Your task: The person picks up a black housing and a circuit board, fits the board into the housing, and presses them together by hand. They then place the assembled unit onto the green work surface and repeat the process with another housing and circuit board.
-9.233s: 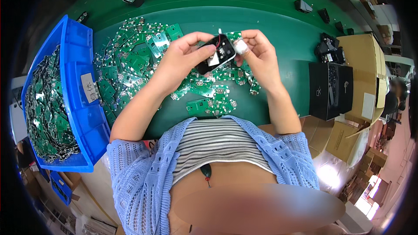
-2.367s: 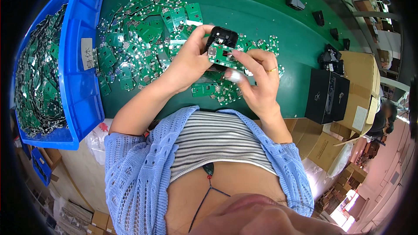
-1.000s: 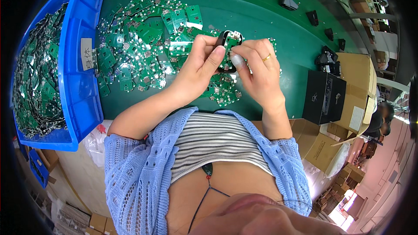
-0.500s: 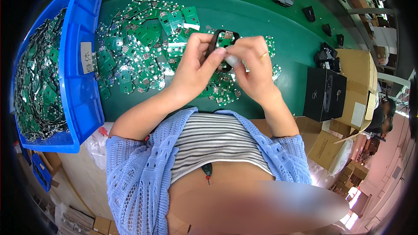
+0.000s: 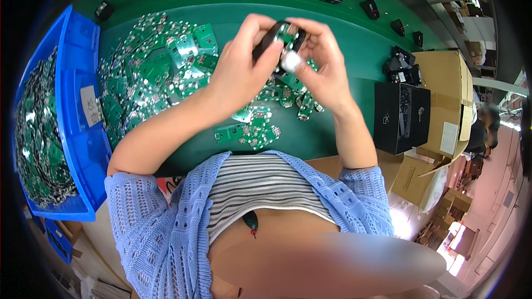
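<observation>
Boards [image 5: 152,69] strew green table [image 5: 354,39] (carton [image 5: 446,77] alongside).

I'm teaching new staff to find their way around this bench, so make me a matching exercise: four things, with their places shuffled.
Column one
1. Blue bin
2. Black casing
3. Loose circuit boards
4. Black box

Column two
A. Spread across the green tabletop
B. At the right, beside a cardboard carton
C. At the far left
D. Between the left hand and right hand

Pairs: 1-C, 2-D, 3-A, 4-B
</observation>
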`<action>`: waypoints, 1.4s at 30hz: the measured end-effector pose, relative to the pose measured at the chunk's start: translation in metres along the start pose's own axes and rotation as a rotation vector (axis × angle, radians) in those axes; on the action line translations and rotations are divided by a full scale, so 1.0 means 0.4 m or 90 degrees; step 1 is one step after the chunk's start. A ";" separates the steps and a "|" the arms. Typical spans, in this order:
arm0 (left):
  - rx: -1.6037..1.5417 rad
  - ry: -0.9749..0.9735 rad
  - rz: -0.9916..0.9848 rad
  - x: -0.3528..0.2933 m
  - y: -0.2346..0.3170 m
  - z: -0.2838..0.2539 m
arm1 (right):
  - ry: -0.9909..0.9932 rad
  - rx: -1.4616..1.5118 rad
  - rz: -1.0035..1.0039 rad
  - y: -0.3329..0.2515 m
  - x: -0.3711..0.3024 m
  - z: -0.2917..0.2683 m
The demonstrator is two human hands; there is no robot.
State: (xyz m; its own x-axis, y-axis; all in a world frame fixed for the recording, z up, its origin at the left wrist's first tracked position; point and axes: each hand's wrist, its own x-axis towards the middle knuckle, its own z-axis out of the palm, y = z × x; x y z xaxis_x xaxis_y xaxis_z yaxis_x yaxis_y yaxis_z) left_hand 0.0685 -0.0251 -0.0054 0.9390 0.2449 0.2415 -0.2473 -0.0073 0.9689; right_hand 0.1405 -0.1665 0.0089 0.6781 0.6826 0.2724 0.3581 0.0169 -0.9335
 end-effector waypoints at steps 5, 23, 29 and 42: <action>0.269 0.062 -0.023 0.286 -0.152 0.006 | 0.230 -0.564 -0.123 0.130 0.160 -0.172; 0.007 -0.219 -0.227 0.226 -0.066 0.029 | 0.108 -0.747 -0.396 0.078 0.032 -0.150; 0.119 -0.287 -0.216 0.123 -0.047 0.035 | 0.198 -0.584 -0.197 0.045 -0.063 -0.096; -0.016 -0.080 -0.257 0.041 -0.063 0.021 | 0.129 -0.643 0.024 0.137 -0.123 -0.152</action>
State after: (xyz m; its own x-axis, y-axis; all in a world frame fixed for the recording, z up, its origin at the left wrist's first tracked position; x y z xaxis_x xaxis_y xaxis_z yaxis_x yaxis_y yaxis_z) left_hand 0.0921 -0.0288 -0.0253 0.9831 0.1024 -0.1514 0.1425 0.0892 0.9858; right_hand 0.1660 -0.2435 -0.0416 0.7617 0.5327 0.3688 0.6436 -0.6875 -0.3362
